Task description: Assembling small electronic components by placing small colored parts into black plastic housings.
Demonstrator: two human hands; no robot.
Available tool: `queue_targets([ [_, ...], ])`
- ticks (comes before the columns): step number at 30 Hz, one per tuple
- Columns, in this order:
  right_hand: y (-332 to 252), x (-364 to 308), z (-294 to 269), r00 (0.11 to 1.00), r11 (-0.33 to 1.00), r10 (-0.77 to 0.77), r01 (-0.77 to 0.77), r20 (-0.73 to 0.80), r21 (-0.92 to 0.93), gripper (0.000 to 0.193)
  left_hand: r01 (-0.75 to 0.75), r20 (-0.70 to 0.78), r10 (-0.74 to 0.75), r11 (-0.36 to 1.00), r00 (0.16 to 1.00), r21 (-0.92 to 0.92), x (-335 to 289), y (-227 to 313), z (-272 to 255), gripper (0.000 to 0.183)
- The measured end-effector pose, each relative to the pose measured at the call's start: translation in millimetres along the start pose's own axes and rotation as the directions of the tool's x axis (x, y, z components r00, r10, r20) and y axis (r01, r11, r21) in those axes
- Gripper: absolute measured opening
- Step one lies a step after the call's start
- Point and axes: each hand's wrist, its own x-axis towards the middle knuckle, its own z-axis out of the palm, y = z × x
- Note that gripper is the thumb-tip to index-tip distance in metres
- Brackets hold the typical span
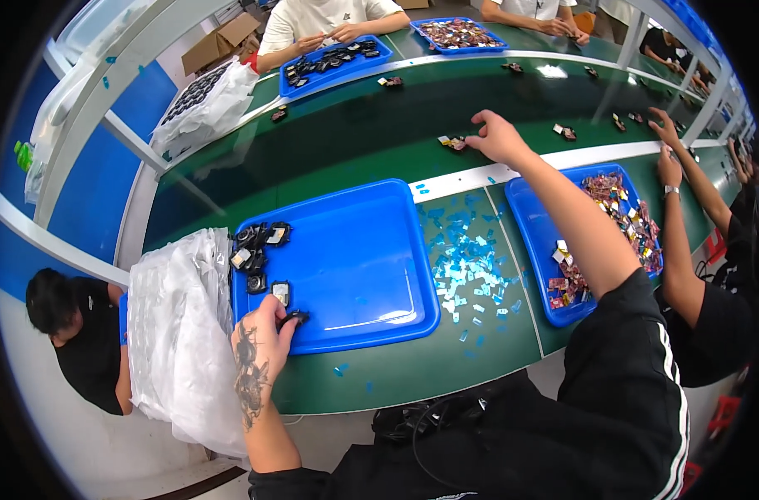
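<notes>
Blue wall panels (96, 187) are seen at the room's left, then whitish plastic sheeting (179, 333) is piled beside 1 blue tray (354, 250). Near its front edge, a small black part (297, 317) is pinched in the grip of the left hand (264, 340). Blue scraps (471, 271) are strewn across the green bench (396, 381). On the dark green strip (329, 158) behind, a red-and-white part (453, 142) is approached by the right hand (500, 138), its grip parted; farther right, red boards (625, 218) are held in a 2nd tray (536, 212).
</notes>
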Motion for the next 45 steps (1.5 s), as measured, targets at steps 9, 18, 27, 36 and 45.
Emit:
queue_targets([
  [9,-102.2,-174.0,-30.4,0.687,0.705,-0.479,-0.07,0.547,0.705,0.027,0.038,0.169,0.304,0.393,0.938,-0.919,57.0,113.5,-11.8,0.009],
  [18,-67.3,-216.5,-52.5,0.939,0.537,-0.093,-0.232,0.33,0.811,0.018,0.208,0.217,0.389,0.065,0.895,-0.976,67.6,184.0,34.2,0.015],
  [27,36.5,-149.1,-98.3,0.954,0.915,-0.291,0.298,0.067,-0.273,0.017,0.478,0.43,0.233,-0.216,0.872,-0.852,65.8,187.1,37.7,0.024],
  [36,45.1,-160.8,-109.7,0.96,0.883,-0.124,0.223,0.253,-0.414,0.013,0.437,0.366,0.259,-0.313,0.894,-0.844,75.1,170.1,47.1,0.015],
  [45,33.8,-167.1,-118.8,0.957,0.945,-0.118,0.189,0.264,-0.265,0.015,0.413,0.367,0.217,-0.229,0.905,-0.882,74.7,169.7,41.7,0.03],
])
